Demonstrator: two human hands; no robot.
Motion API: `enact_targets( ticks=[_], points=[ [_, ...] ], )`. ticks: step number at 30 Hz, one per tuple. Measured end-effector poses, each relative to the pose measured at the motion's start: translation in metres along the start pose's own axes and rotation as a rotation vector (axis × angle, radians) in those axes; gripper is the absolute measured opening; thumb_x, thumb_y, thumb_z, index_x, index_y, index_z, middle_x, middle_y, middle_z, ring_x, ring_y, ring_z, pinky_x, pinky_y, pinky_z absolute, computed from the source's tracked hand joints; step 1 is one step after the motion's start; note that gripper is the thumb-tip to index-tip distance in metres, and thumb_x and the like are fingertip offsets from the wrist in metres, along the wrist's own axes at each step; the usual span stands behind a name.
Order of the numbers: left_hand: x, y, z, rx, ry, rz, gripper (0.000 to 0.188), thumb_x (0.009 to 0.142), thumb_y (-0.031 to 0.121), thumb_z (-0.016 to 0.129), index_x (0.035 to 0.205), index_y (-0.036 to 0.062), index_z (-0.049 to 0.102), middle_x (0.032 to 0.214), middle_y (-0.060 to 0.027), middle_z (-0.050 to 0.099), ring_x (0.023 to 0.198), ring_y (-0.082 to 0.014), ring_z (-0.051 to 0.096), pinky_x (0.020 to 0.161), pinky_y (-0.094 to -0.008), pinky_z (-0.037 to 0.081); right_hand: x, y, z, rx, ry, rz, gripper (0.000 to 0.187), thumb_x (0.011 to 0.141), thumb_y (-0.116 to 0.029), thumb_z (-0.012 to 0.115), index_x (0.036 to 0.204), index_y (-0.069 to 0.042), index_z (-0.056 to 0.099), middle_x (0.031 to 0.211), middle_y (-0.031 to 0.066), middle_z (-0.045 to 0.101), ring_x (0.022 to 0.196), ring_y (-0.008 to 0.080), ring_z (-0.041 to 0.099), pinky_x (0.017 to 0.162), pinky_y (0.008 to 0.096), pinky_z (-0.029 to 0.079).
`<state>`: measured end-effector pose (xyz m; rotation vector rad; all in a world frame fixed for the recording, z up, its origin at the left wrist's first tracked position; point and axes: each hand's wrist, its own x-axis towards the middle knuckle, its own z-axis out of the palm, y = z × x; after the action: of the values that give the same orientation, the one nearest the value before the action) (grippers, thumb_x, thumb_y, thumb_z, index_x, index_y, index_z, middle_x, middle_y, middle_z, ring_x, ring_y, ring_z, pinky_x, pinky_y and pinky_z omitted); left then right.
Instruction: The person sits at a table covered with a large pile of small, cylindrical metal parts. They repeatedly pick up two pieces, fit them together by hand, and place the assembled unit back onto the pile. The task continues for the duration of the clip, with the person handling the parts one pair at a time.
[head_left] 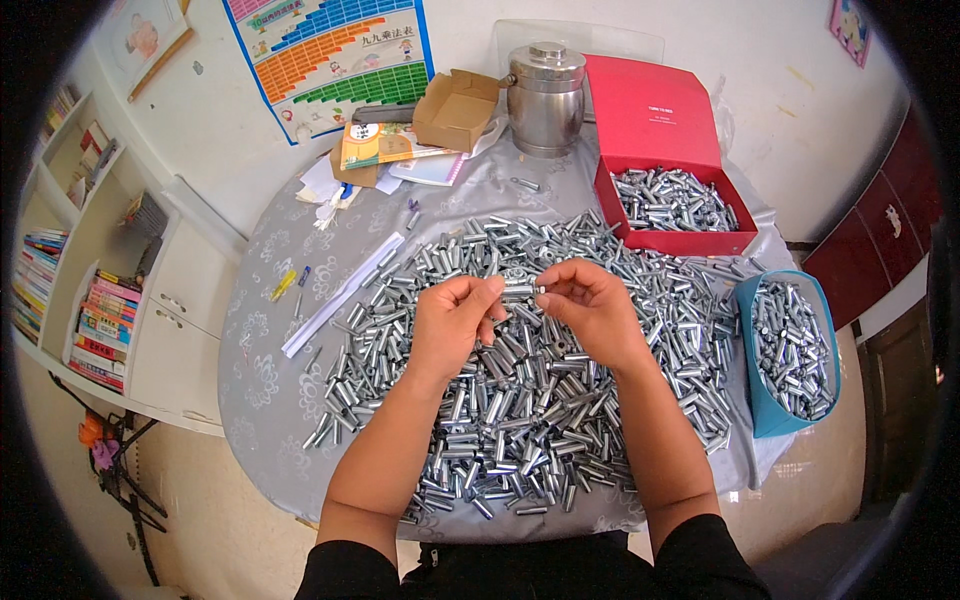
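Over the middle of the table my left hand (pixel 455 318) and my right hand (pixel 598 312) face each other, fingers pinched. Between their fingertips lies a short, shiny metal expansion bolt (pixel 521 291), held level with one end in each hand. Below both hands spreads a broad heap of similar silvery expansion bolts and sleeves (pixel 500 430), lying in all directions. My wrists and forearms pass above the heap and cover part of it. The fine detail of the held piece is too small to make out.
An open red box (pixel 690 240) of metal parts stands at the far right, a blue bin (pixel 765 400) of them at the right edge. A steel canister (pixel 545 100), cardboard box (pixel 455 110) and papers sit at the back. A folded white strip (pixel 340 298) and yellow tool (pixel 284 285) lie left.
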<state>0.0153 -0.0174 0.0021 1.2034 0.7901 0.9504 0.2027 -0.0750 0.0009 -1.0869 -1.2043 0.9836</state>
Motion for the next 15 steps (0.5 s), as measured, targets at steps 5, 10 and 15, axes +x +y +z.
enact_targets(
  ticks=[5, 10, 15],
  points=[
    [-0.001, 0.002, -0.001, -0.022, 0.022, -0.056, 0.038, 0.093, 0.034, 0.064, 0.075, 0.0007, 0.063, 0.06, -0.0019, 0.057, 0.044, -0.0074, 0.049, 0.041, -0.0209, 0.038, -0.002, -0.006, 0.002, -0.343, 0.006, -0.367, 0.021, 0.079, 0.006, 0.067, 0.098, -0.001, 0.063, 0.092, 0.0066, 0.063, 0.08, 0.0151, 0.061, 0.071, 0.0275, 0.051],
    [0.0, 0.002, -0.003, -0.055, 0.021, -0.095, 0.04, 0.092, 0.037, 0.064, 0.074, 0.0013, 0.063, 0.056, -0.0003, 0.054, 0.042, -0.0076, 0.047, 0.039, -0.0214, 0.035, -0.001, -0.013, 0.005, -0.386, 0.026, -0.471, 0.022, 0.079, 0.007, 0.065, 0.1, -0.001, 0.064, 0.095, 0.0092, 0.063, 0.081, 0.0176, 0.062, 0.071, 0.0283, 0.051],
    [0.0, -0.001, -0.004, -0.04, 0.009, -0.045, 0.038, 0.093, 0.035, 0.064, 0.074, 0.0014, 0.063, 0.057, -0.0004, 0.054, 0.043, -0.007, 0.047, 0.04, -0.0212, 0.036, -0.003, -0.01, 0.006, -0.116, -0.033, 0.153, 0.027, 0.082, 0.003, 0.067, 0.108, -0.001, 0.063, 0.096, 0.0077, 0.064, 0.081, 0.0153, 0.062, 0.068, 0.0259, 0.051]
  ],
)
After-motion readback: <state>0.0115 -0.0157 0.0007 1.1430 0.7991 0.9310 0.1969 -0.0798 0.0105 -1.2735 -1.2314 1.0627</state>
